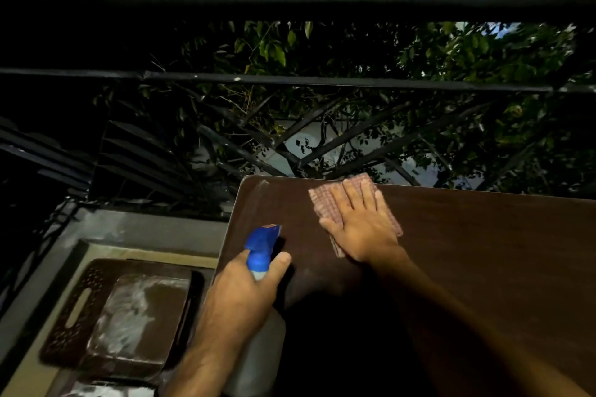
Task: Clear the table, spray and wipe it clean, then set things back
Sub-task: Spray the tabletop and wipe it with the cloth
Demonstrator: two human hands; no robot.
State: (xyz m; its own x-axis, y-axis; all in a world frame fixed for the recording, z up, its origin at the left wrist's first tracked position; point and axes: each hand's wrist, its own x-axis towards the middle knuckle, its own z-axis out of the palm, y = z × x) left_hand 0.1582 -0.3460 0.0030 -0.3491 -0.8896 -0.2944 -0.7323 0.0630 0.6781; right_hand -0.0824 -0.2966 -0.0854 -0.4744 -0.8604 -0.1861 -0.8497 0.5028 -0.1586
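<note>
The dark brown wood-grain table [467, 267] stands outdoors at night against a black metal railing [290, 80], with green foliage [354, 51] behind the bars. Its surface carries only the items in hand. A faint pale smear shows near the far left corner, and the near part of the top lies in deep shadow.

The right hand [358, 222] lies flat, palm down with fingers spread, pressing a pink checked cloth [325, 203] onto the table near the far edge, a short way in from the far left corner. The cloth touches the surface and shows beyond the fingertips and on both sides of the hand.

The left hand [245, 296] is closed around the neck of a translucent spray bottle with a blue trigger head [261, 245]. The bottle sits at the left edge of the table, nozzle pointing toward the far edge. Whether its base rests on the top cannot be told.

Beside the left edge, lower down, stands a dark brown perforated plastic chair [106, 309], its seat marked with whitish streaks. It stands on a pale floor [32, 377] bounded by a grey concrete kerb [154, 229] below the railing.
</note>
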